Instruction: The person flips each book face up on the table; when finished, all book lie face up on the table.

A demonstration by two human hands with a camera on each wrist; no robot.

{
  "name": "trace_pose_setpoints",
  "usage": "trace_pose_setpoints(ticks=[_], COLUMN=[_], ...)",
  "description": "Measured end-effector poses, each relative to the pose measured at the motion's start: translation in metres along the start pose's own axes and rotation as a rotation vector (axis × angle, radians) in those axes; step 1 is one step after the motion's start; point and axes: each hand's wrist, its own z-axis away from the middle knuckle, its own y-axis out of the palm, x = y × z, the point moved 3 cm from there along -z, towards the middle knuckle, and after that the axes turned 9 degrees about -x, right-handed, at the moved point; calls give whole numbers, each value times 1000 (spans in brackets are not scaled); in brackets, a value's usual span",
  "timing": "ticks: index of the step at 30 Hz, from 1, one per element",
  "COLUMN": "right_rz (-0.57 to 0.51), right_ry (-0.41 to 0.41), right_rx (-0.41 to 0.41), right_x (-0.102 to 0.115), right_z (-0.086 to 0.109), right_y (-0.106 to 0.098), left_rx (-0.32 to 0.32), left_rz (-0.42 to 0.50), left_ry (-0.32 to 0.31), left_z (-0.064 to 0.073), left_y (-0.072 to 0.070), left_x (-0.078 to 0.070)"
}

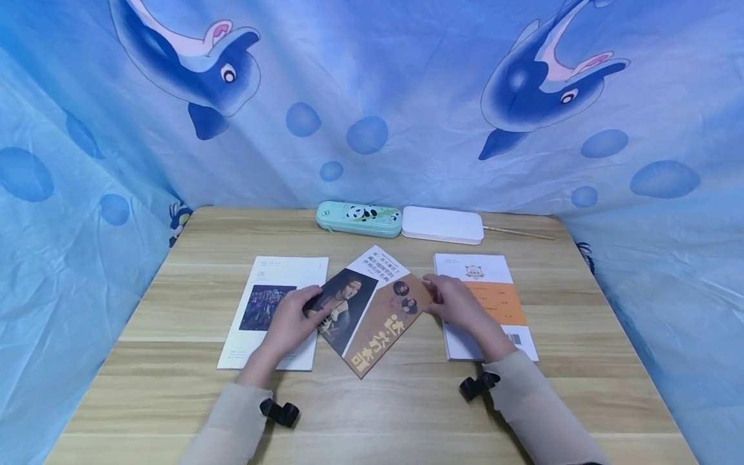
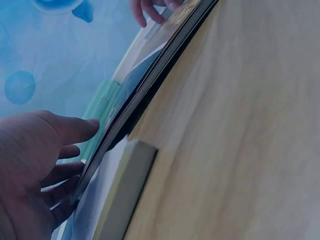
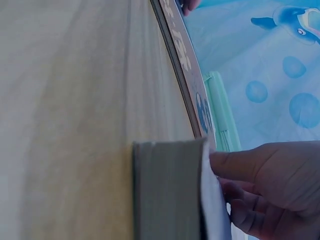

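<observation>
A book with a woman's portrait and a brown half (image 1: 386, 307) lies turned cornerwise between the two hands. My left hand (image 1: 295, 320) holds its left corner, the thumb over the cover and the fingers at the edge (image 2: 55, 170). My right hand (image 1: 459, 303) pinches the right corner between thumb and fingers; in the right wrist view the thumb (image 3: 232, 165) shows beside a thick book block. Under the left hand is a white book (image 1: 241, 342) with a dark picture. Beneath the right hand lies a white book with an orange band (image 1: 511, 303).
At the back of the wooden table (image 1: 401, 413) stand a mint panda pencil case (image 1: 360, 223) and a white case (image 1: 443, 225). A thin stick (image 1: 520, 232) lies to their right. A blue dolphin-print curtain (image 1: 407, 77) hangs behind and along both sides.
</observation>
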Motion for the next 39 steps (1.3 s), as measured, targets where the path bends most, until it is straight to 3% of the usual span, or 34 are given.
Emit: trace_pose_setpoints(ticks=[9,18,23,30,39], right_rz=[35,57,85,97,99], right_ry=[3,42,54,-18,-65], right_rx=[-23,-18,-22,-39,-3], right_x=[7,12,12,11,14], right_z=[-12,-25,-34,-45,-51], right_y=[0,0,4,8,12], left_rx=[37,10,9,29,31], left_rz=[-31,-26,-60,-96,-89], left_ry=[21,42,72,121,124], left_z=[18,40,46,51,58], left_y=[3,8,12,14,15], left_x=[-11,-28,-35,-41,-37])
